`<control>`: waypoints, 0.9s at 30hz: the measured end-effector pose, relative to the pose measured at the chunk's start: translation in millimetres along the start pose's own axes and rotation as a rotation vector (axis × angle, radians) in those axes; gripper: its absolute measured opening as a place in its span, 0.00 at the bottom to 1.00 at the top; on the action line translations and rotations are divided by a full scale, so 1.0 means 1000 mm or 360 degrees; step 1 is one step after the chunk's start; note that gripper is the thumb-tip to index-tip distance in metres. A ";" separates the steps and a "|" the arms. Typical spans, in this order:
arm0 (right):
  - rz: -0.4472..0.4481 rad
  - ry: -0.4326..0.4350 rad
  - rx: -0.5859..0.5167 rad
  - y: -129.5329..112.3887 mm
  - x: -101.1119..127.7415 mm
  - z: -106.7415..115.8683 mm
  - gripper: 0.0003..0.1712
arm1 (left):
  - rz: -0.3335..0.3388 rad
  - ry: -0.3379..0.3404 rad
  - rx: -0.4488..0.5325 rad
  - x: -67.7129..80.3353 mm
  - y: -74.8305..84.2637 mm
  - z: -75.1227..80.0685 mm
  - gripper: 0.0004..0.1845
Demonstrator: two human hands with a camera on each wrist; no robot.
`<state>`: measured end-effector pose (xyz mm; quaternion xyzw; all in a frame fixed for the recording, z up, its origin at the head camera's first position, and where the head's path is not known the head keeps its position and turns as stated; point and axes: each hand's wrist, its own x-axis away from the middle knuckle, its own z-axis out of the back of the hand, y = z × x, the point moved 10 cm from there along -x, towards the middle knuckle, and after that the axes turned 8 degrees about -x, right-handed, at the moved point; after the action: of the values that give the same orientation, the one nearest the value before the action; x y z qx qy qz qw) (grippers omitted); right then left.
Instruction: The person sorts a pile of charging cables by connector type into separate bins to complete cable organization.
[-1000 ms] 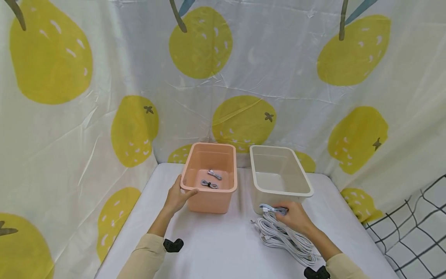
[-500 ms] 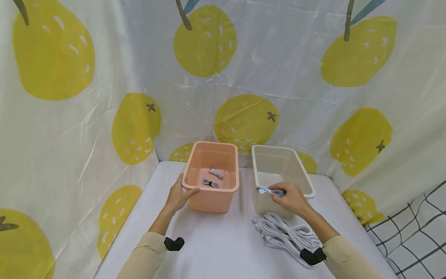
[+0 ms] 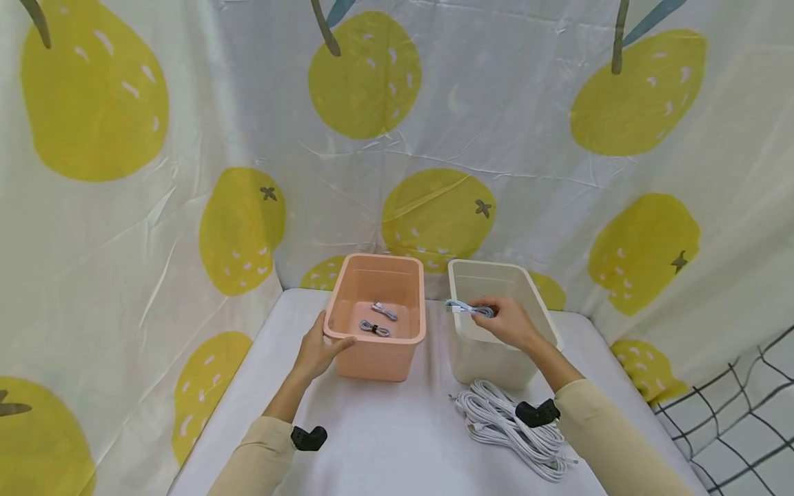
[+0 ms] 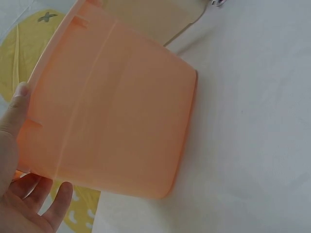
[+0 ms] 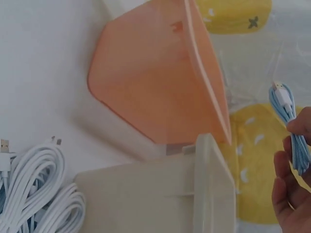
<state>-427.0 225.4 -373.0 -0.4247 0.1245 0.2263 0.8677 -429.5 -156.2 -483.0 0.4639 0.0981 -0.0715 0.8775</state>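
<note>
My left hand grips the near left corner of the pink bin, thumb over its rim; the left wrist view shows the thumb against the pink bin's wall. Two small bundled cables lie inside it. My right hand pinches a coiled light-blue cable above the left rim of the cream bin. In the right wrist view the blue cable hangs from my fingers beyond the cream bin's rim.
A pile of white cables lies on the white table in front of the cream bin, also visible as white cables in the right wrist view. A lemon-print curtain encloses the table. A black wire grid stands at the right.
My right hand has lifted the blue cable from the pile of white cables up over the cream bin's rim. The left hand has stayed on the pink bin.
</note>
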 end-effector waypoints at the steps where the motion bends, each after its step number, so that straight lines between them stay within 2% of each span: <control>1: -0.0001 -0.0008 -0.0004 -0.001 -0.004 -0.001 0.11 | -0.0002 0.0009 0.0000 0.000 0.000 0.000 0.57; 9: -0.0028 -0.0056 -0.0042 -0.008 -0.037 -0.012 0.12 | -0.0048 -0.0002 0.0019 -0.002 0.005 -0.005 0.57; 14: -0.0044 -0.0083 -0.0029 -0.015 -0.059 -0.026 0.13 | -0.0052 0.0039 0.0001 -0.001 0.004 0.000 0.56; 18: -0.0064 -0.0107 -0.0065 -0.019 -0.073 -0.040 0.14 | -0.0056 0.0030 -0.0013 0.000 0.003 0.004 0.57; 27: -0.0105 -0.0134 -0.0047 -0.020 -0.101 -0.065 0.16 | -0.0092 0.0021 0.0002 0.000 0.004 0.000 0.56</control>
<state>-506.0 134.0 -357.3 -0.4313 0.0704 0.2170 0.8729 -428.7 -153.7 -480.3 0.4620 0.1171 -0.0940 0.8741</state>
